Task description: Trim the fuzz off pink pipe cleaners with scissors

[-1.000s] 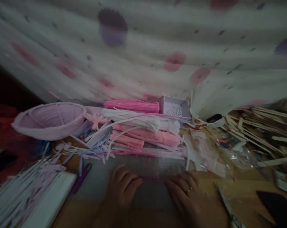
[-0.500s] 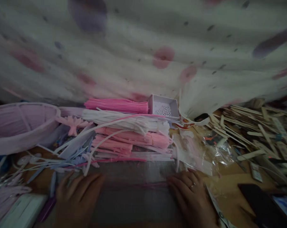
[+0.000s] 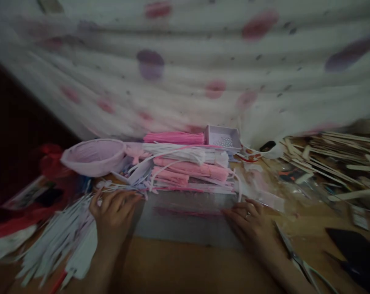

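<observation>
A grey see-through sheet lies on the wooden table between my two hands. My left hand rests at its left edge, fingers spread and bent, with nothing seen in them. At the right end my right hand, with a ring on one finger, lies with its fingers stretched over the sheet. A thin pink strip, blurred, runs across the sheet and ends near my right fingertips. Behind the sheet are stacked bundles of light pink pipe cleaners, white pipe cleaners and bright pink pipe cleaners.
A white box holds small beads at the back. A lilac basket stands at back left, with a pile of pale strips before it. Scissors lie by my right forearm; wooden sticks cover the far right.
The view has pulled back and swung left, so the sheet's front edge and more of the left side show. Both hands remain at the sheet's two ends.
</observation>
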`<state>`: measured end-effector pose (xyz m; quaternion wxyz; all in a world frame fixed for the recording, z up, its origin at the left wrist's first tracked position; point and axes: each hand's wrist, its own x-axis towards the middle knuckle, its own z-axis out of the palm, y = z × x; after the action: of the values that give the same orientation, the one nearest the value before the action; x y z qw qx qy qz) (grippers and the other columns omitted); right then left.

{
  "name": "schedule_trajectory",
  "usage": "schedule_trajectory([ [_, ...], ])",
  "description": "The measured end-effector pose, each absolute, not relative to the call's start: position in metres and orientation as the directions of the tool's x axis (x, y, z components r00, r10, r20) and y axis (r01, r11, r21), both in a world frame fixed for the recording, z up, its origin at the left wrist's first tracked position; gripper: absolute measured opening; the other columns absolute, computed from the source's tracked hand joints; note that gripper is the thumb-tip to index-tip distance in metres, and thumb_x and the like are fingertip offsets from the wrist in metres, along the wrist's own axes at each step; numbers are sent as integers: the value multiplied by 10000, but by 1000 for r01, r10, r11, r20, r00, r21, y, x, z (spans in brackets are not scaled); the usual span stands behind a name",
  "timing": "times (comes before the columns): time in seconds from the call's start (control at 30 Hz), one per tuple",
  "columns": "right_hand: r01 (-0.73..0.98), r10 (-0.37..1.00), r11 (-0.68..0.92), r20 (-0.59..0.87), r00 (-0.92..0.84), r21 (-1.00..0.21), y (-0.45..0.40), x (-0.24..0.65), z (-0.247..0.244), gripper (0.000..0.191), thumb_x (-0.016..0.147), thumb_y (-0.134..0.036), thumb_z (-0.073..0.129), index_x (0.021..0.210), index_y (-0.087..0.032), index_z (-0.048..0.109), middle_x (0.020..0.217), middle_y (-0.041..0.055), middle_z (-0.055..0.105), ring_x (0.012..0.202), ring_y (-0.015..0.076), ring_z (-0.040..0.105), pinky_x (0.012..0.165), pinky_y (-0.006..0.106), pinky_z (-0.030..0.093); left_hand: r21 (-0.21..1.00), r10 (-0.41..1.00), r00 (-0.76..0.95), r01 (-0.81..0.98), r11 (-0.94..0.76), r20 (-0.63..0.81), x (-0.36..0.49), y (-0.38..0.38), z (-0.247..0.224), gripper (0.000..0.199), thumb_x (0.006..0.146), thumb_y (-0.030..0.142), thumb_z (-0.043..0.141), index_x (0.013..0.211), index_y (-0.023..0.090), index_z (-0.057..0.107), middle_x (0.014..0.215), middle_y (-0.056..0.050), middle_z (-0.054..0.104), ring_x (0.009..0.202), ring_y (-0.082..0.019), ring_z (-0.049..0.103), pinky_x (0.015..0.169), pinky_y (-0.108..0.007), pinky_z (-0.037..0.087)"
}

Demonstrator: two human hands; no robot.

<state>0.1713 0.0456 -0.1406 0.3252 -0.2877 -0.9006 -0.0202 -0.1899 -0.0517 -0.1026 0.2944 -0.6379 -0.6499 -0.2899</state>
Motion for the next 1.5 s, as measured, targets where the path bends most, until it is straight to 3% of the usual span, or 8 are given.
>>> schedule_trajectory([
  [0.23,474,542,837,535,-648,-274,48,168,-143,182,905,-225,475,876,-217,655,803,50,652,709,159,619,585,252,499,-38,648,-78,986,163,757,-202,-56,-102,83,843,254,615,815,248,692,797,-1,715,847,-218,591,939,-474,323],
  [0.5,539,438,827,782,-444,-158,43,173,-139,189,838,-218,598,1024,-185,586,950,99,622,882,249,601,753,392,482,52,691,-76,997,56,718,-172,-61,-109,78,821,218,647,813,280,694,781,31,717,819,-188,603,968,-471,294],
  [0.7,516,371,857,687,-625,7,29,153,-127,206,890,-269,567,1089,-218,586,901,60,707,849,253,634,865,505,428,178,694,-117,984,-17,711,-125,-67,-111,94,831,206,636,831,276,700,794,33,717,802,-160,607,1008,-467,283],
  [0.8,498,393,867,650,-650,-26,25,154,-135,216,955,-269,431,1106,-193,565,777,51,710,688,201,665,718,386,510,263,738,-126,962,-72,662,-104,-70,-109,117,857,213,600,831,279,693,791,42,715,798,-149,605,1056,-477,228],
  [0.97,488,423,871,594,-684,-58,25,168,-154,251,943,-285,379,1054,-255,602,709,21,732,462,171,648,372,243,453,230,892,-289,948,218,346,-119,-67,-107,167,890,282,534,1010,291,650,971,12,711,954,-173,602,1059,-439,263],
  [1.2,538,475,841,556,-683,-56,30,166,-155,290,908,-212,373,998,-217,649,758,60,743,546,183,687,450,252,506,186,784,-560,828,529,266,-179,-60,-118,183,765,118,587,936,108,648,1074,-206,621,1082,-385,506,947,-674,238],
  [1.37,646,545,761,592,-594,-51,32,162,-143,263,905,-252,424,950,-189,676,622,55,701,482,196,643,468,286,474,348,764,-598,789,506,244,-180,-60,-119,100,763,152,576,839,156,641,1068,-158,624,1156,-361,459,987,-637,202],
  [1.5,672,607,712,660,-443,-203,40,168,-136,303,927,-396,430,953,-175,636,683,55,720,521,202,662,458,289,476,617,800,-559,714,331,217,-177,-57,-109,117,764,231,611,870,186,630,950,-89,676,1039,-282,562,1001,-549,277],
])
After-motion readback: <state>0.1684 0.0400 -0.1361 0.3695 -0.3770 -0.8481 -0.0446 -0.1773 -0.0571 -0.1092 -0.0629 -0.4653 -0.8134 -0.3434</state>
